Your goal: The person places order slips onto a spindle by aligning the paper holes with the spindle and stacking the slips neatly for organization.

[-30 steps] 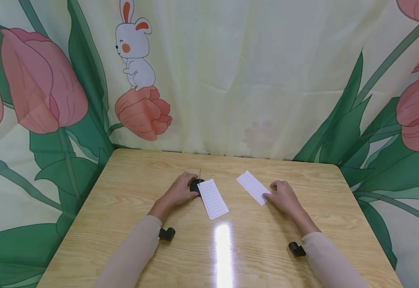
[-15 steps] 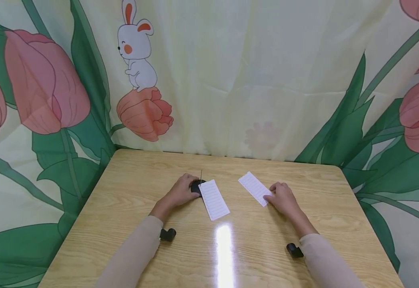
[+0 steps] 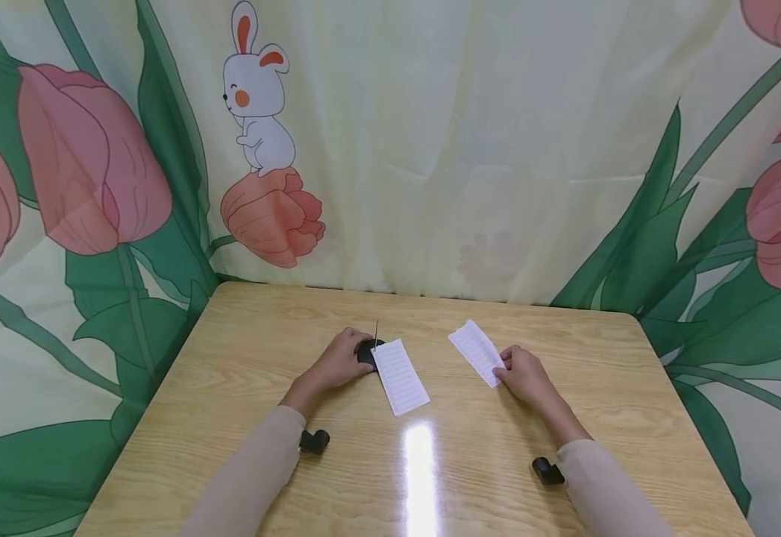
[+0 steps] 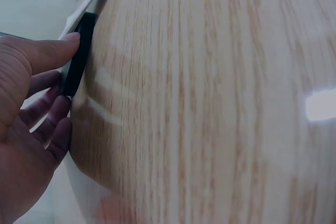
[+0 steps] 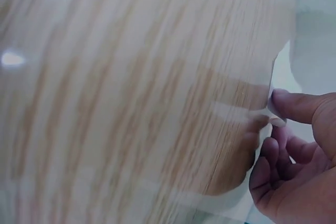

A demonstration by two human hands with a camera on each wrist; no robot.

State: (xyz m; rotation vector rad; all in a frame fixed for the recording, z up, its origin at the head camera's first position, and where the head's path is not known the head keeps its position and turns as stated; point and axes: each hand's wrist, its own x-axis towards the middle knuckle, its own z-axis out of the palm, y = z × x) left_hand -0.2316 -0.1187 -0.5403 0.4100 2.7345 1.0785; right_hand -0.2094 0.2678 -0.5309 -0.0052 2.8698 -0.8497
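Note:
My left hand point(image 3: 339, 363) grips the round black base of a receipt spike point(image 3: 367, 356), thumb on the near side and fingers behind. A thin metal rod stands upright from that base. One lined white paper slip point(image 3: 401, 378) lies slanting toward me, its top corner at the rod. To the right, my right hand point(image 3: 526, 373) pinches the near right corner of a second lined slip point(image 3: 476, 350), which is slightly bent. The left wrist view shows the black base point(image 4: 80, 56) between thumb and fingers. In the right wrist view, thumb and index finger pinch the slip's edge point(image 5: 282, 69).
Both hands work over a wooden table point(image 3: 283, 477) with a bright light reflection near its front. A curtain point(image 3: 497, 149) printed with tulips and a rabbit hangs behind the far edge. Black wrist cameras point(image 3: 315, 441) sit at both sleeves.
The slip in my right hand has bent and its held corner has lifted a little. My left hand keeps its grip on the spike's base. The head view has shifted slightly.

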